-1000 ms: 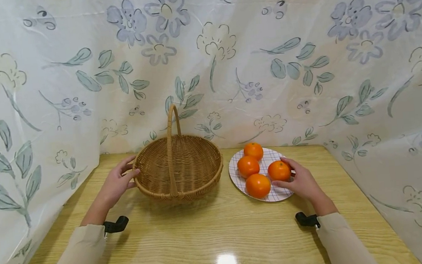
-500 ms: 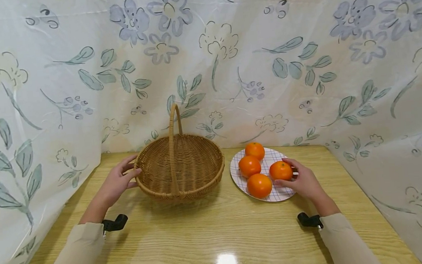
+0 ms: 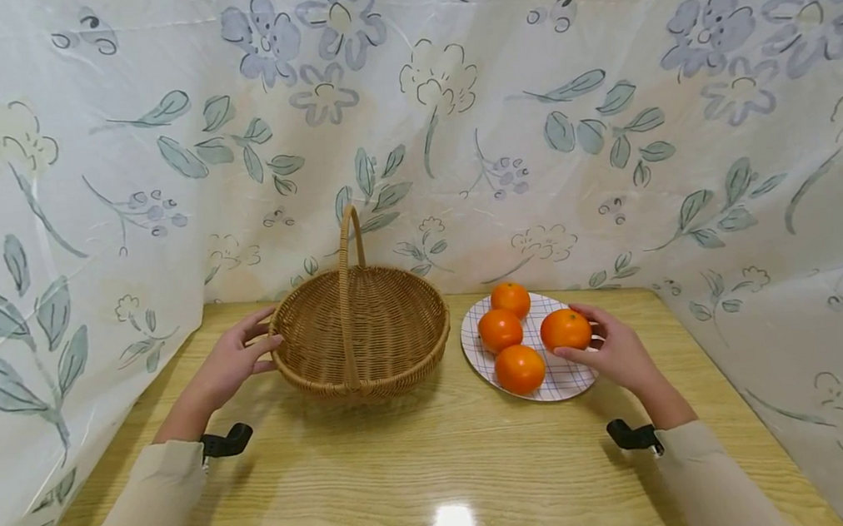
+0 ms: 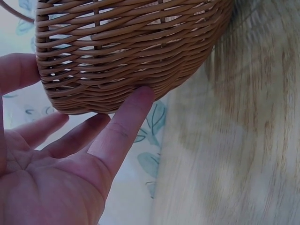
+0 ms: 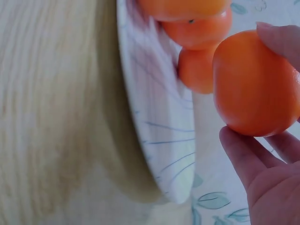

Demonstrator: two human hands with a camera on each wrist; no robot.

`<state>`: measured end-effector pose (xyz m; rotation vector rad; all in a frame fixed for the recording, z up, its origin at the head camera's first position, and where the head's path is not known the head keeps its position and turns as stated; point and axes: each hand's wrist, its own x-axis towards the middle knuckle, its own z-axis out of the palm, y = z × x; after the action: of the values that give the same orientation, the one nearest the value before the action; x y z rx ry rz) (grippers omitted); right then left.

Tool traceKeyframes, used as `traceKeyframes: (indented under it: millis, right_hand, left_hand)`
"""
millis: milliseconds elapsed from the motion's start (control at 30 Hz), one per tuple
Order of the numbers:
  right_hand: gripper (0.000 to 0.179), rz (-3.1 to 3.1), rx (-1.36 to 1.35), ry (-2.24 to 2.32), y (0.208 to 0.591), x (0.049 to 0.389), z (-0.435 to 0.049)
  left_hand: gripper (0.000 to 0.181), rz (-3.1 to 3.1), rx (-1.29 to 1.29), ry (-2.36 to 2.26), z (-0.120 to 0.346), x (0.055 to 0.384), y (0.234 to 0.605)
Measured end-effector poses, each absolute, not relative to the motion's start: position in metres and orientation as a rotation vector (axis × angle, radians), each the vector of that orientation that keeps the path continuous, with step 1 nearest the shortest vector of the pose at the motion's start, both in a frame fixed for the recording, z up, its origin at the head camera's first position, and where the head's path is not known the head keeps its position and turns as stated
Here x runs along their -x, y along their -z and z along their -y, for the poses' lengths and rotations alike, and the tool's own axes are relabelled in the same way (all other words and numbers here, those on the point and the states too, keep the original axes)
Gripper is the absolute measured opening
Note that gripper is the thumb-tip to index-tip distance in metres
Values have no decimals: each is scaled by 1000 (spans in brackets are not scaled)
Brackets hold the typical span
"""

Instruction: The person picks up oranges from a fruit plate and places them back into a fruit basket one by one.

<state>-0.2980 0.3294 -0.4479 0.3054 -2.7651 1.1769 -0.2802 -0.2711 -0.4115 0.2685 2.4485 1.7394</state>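
Note:
My left hand holds the left rim of a brown wicker basket with a tall arched handle. In the left wrist view, its fingers lie against the outside of the basket's weave, with the thumb at the rim. My right hand grips a smooth orange between thumb and fingers. The right wrist view has this orange raised above the plate. Several other oranges sit close together on the left half of the round checked plate.
The basket and plate stand side by side on a wood-grain table, a narrow gap between them. Floral cloth hangs behind the table and along both sides. A black wrist mount projects from the left sleeve, another from the right.
The right hand has lifted the gripped orange slightly off the plate and shifted a little to the right. The left hand and the basket have stayed put.

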Motion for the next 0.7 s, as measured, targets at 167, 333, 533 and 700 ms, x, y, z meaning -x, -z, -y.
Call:
traceKeyframes:
  millis: [167,333,533,700]
  right_hand:
    - [88,2748,-343,-1203,433,295,-324]
    - [85,2716,-386,-1327,418,292,-320]
    - [85,2689,-434,-1414,403,294,-309]
    - [84,2684,-465,-1445,390,296,-298]
  left_hand:
    - [67,-2454,-271,-1726,272,281,410]
    - [66,-2457,-274,-1722,273,282,410]
    - [66,-2458,-277,-1727,273,281,409]
    - [66,-2464,-274,-1712,271,281,409]
